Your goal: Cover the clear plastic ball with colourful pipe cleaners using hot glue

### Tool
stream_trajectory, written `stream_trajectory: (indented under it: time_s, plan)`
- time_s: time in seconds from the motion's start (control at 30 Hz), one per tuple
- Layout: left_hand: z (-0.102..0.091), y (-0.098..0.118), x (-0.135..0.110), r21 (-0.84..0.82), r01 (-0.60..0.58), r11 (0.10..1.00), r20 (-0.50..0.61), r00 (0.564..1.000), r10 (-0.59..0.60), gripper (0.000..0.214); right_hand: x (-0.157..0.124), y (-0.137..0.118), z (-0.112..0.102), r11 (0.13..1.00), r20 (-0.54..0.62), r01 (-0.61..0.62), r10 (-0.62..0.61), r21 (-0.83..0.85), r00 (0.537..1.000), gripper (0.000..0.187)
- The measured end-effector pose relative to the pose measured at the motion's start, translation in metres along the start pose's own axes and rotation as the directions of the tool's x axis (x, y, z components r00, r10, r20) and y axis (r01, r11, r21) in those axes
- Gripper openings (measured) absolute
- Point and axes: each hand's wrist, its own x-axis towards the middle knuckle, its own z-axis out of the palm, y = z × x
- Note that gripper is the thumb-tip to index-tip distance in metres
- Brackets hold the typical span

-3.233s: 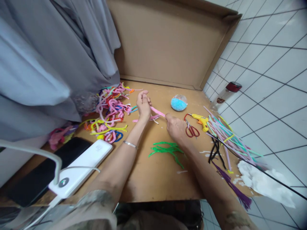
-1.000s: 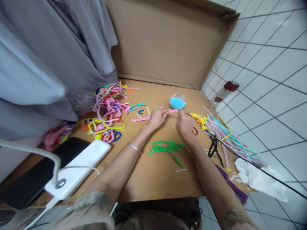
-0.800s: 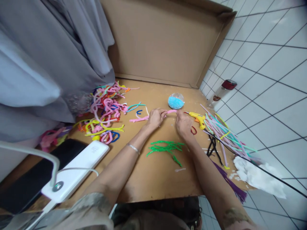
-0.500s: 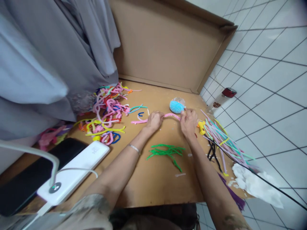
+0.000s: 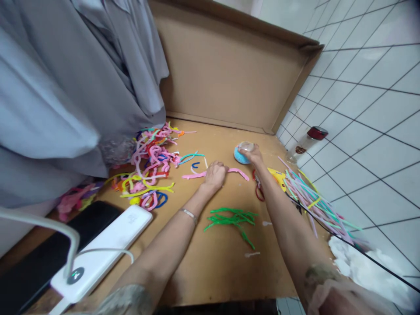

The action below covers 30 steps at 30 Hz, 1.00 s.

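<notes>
My left hand (image 5: 215, 173) rests on the brown table (image 5: 210, 245) with its fingers closed on a pink pipe cleaner (image 5: 238, 171), whose free end curves out to the right. My right hand (image 5: 251, 153) reaches farther back and lies on the blue ball in its clear round shell (image 5: 240, 155), fingers curled over its top. A bunch of green pipe cleaners (image 5: 231, 218) lies between my forearms.
A tangle of coloured pipe cleaners (image 5: 149, 162) lies at the left by grey cloth (image 5: 65, 87). Red scissors (image 5: 257, 189), a yellow glue gun (image 5: 277, 176) and straight pipe cleaners (image 5: 315, 201) lie to the right. A white power bank (image 5: 105, 245) sits front left. A cardboard wall (image 5: 229, 78) stands behind.
My right hand let go of the pink pipe cleaner and moved back onto the blue ball. My left hand stayed closed on the pipe cleaner. The camera tilted a little.
</notes>
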Motion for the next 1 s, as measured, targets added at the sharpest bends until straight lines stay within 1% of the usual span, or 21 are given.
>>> stream_trajectory:
  time_s: [0.03,0.07,0.1,0.13,0.17,0.2,0.23,0.27,0.33,0.4,0.57,0.67,0.73,0.8,0.9,1.0]
  plan:
    - [-0.001,0.000,0.000,-0.002,0.013,1.000,0.005,1.000,-0.013,0.033,-0.007,0.003,0.001,0.999,-0.023,-0.017,0.018,0.035,1.000,0.092]
    - [-0.001,0.000,0.000,-0.006,0.029,1.000,0.009,1.000,-0.029,0.033,-0.016,0.004,0.001,0.998,-0.076,-0.009,0.014,0.057,0.997,0.095]
    - [-0.001,0.000,0.000,-0.010,0.045,0.999,0.011,0.999,-0.045,0.033,-0.027,0.005,-0.001,0.998,-0.141,0.026,-0.016,0.065,0.990,0.100]
    - [-0.001,0.000,0.001,-0.015,0.057,0.998,0.011,0.998,-0.057,0.033,-0.040,0.004,-0.003,0.992,-0.198,0.115,-0.102,0.056,0.975,0.103]
    - [-0.001,0.000,0.001,-0.019,0.064,0.998,0.005,0.998,-0.064,0.033,-0.053,0.003,-0.007,0.975,-0.243,0.218,-0.204,0.035,0.948,0.105]
    - [-0.001,0.000,0.002,-0.021,0.067,0.998,-0.008,0.998,-0.067,0.034,-0.066,0.002,-0.010,0.947,-0.270,0.321,-0.309,0.002,0.912,0.108]
    - [0.000,-0.001,0.003,-0.021,0.070,0.997,-0.026,0.997,-0.071,0.034,-0.078,0.002,-0.014,0.914,-0.278,0.404,-0.396,-0.029,0.875,0.110]
    - [-0.001,-0.001,0.004,-0.018,0.077,0.997,-0.045,0.996,-0.078,0.034,-0.089,0.002,-0.017,0.885,-0.287,0.462,-0.456,-0.052,0.842,0.111]
    - [-0.001,-0.002,0.007,-0.016,0.107,0.994,-0.079,0.991,-0.108,0.034,-0.107,0.004,-0.019,0.857,-0.322,0.509,-0.504,-0.076,0.801,0.110]
    - [-0.002,-0.003,0.009,-0.021,0.133,0.991,-0.094,0.987,-0.134,0.033,-0.118,0.010,-0.017,0.845,-0.335,0.528,-0.524,-0.088,0.783,0.105]
    - [-0.002,-0.006,0.012,-0.022,0.105,0.994,-0.101,0.989,-0.107,0.032,-0.127,0.021,-0.011,0.799,-0.246,0.571,-0.601,-0.186,0.761,0.097]
    - [0.000,-0.007,0.014,-0.057,0.098,0.994,-0.099,0.990,-0.103,0.033,-0.129,0.022,-0.012,0.770,-0.168,0.549,-0.618,-0.326,0.768,0.088]
    - [0.001,-0.008,0.015,-0.099,0.104,0.990,-0.080,0.990,-0.112,0.033,-0.131,0.023,-0.011,0.731,-0.094,0.542,-0.627,-0.415,0.773,0.079]
    - [0.001,-0.009,0.015,-0.122,0.114,0.986,-0.057,0.991,-0.122,0.034,-0.132,0.024,-0.011,0.700,-0.030,0.545,-0.627,-0.462,0.779,0.073]
    - [0.000,-0.009,0.014,-0.123,0.130,0.984,-0.034,0.990,-0.135,0.036,-0.134,0.023,-0.013,0.703,0.019,0.554,-0.612,-0.446,0.791,0.075]
    - [-0.003,-0.008,0.013,-0.128,0.144,0.981,0.001,0.989,-0.145,0.037,-0.138,0.019,-0.019,0.732,0.082,0.592,-0.603,-0.338,0.793,0.085]
